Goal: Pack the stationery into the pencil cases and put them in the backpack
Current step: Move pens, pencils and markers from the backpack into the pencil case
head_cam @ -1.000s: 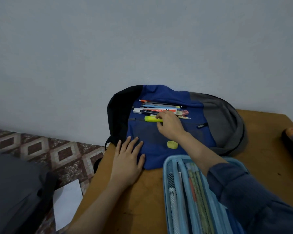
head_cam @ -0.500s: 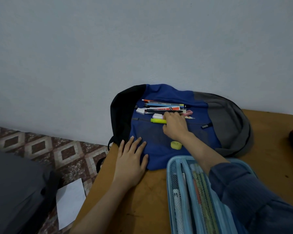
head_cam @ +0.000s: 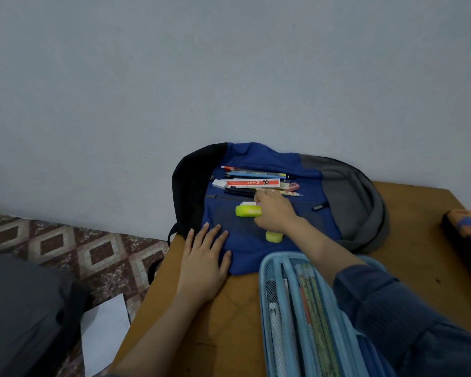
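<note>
A blue, black and grey backpack (head_cam: pixel 348 191) lies flat on the wooden table (head_cam: pixel 220 327) against the wall. Pens, pencils and a red-and-white box (head_cam: pixel 252 182) lie in a loose pile on it. My right hand (head_cam: pixel 276 213) grips a yellow highlighter (head_cam: pixel 247 210) together with a white one, lifted slightly off the pile. A small yellow eraser (head_cam: pixel 274 237) sits on the bag just below that hand. My left hand (head_cam: pixel 204 265) rests flat on the backpack's near left corner. An open light-blue pencil case (head_cam: pixel 286 317) holding pencils lies in front of me.
A dark pencil case with orange print (head_cam: pixel 465 229) lies at the table's right edge. Left of the table the patterned floor (head_cam: pixel 65 246) holds a white sheet (head_cam: pixel 105 336) and a dark grey bag (head_cam: pixel 19 317).
My right hand has closed on the yellow highlighter and drawn it toward me, away from the pile. The left hand has stayed flat on the backpack.
</note>
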`<action>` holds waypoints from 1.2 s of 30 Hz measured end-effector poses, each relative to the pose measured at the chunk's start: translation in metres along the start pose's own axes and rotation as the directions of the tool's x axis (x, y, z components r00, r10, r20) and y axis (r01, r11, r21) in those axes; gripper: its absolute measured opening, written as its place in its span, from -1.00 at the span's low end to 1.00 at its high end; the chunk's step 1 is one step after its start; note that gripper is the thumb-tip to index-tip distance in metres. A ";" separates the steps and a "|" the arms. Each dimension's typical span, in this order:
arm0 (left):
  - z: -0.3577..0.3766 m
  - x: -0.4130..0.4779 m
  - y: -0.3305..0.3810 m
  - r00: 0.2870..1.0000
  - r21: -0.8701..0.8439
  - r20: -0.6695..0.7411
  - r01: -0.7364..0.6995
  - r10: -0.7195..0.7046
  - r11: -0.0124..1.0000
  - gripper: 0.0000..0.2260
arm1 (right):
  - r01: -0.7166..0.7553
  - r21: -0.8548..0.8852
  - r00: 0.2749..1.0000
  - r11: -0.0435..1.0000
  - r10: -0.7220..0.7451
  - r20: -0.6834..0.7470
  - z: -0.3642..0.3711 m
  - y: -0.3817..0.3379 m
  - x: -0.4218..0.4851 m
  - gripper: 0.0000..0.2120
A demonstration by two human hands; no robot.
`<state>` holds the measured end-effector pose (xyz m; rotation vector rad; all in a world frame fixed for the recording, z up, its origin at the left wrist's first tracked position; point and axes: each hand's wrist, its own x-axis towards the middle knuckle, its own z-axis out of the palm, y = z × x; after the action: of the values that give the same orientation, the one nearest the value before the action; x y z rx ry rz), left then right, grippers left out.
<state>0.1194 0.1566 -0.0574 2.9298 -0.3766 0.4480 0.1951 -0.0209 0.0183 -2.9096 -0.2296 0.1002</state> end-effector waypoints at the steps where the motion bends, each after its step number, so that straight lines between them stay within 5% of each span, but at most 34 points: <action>1: 0.000 0.000 0.000 1.000 0.000 0.001 0.002 -0.002 1.000 -0.57 | 0.008 -0.001 1.000 1.000 -0.008 -0.012 0.000 0.000 -0.003 -0.67; 6: -0.002 -0.001 0.000 1.000 -0.002 0.009 0.000 0.000 1.000 -0.57 | 0.049 -0.016 0.997 0.999 -0.049 -0.058 0.001 -0.004 -0.019 -0.82; 10: -0.003 -0.001 0.000 1.000 -0.003 0.016 -0.012 0.012 1.000 -0.58 | 0.058 0.209 0.990 0.976 -0.029 -0.140 -0.002 0.002 -0.031 -0.90; 17: -0.005 -0.017 0.008 1.000 -0.159 -0.002 0.014 -0.015 0.987 -0.40 | 0.133 0.570 0.894 0.811 0.150 -0.422 -0.029 0.009 -0.071 -0.61; 19: -0.006 -0.023 0.011 1.000 -0.175 -0.006 0.009 -0.010 0.985 -0.36 | 0.117 0.710 0.910 0.694 0.213 -0.357 -0.032 0.012 -0.084 -0.72; 22: -0.009 -0.030 0.016 1.000 -0.226 0.014 0.030 -0.028 0.974 -0.32 | -0.027 0.952 0.982 0.304 0.187 -0.032 -0.034 0.018 -0.106 -0.83; 23: -0.010 -0.033 0.018 0.999 -0.242 0.030 0.041 -0.035 0.969 -0.32 | -0.090 0.965 0.987 0.245 0.152 0.054 -0.034 0.020 -0.115 -0.84; 28: -0.016 -0.051 0.032 0.990 -0.382 0.116 0.123 -0.085 0.916 -0.57 | -0.260 0.897 0.961 0.356 0.184 0.206 -0.022 0.032 -0.144 -0.73; 32: -0.035 -0.055 0.057 0.946 -0.650 0.178 0.319 -0.270 0.690 -0.68 | -0.330 0.856 0.943 0.398 0.172 0.283 -0.017 0.036 -0.158 -0.85; 36: -0.056 -0.063 0.093 0.952 -0.692 0.211 0.306 -0.222 0.654 -0.80 | -0.332 0.879 0.942 0.343 0.167 0.291 -0.020 0.036 -0.176 -0.81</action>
<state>0.0213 0.0924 -0.0140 2.1707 -0.0842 0.0569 0.0287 -0.0884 0.0382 -1.7350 0.2252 0.3709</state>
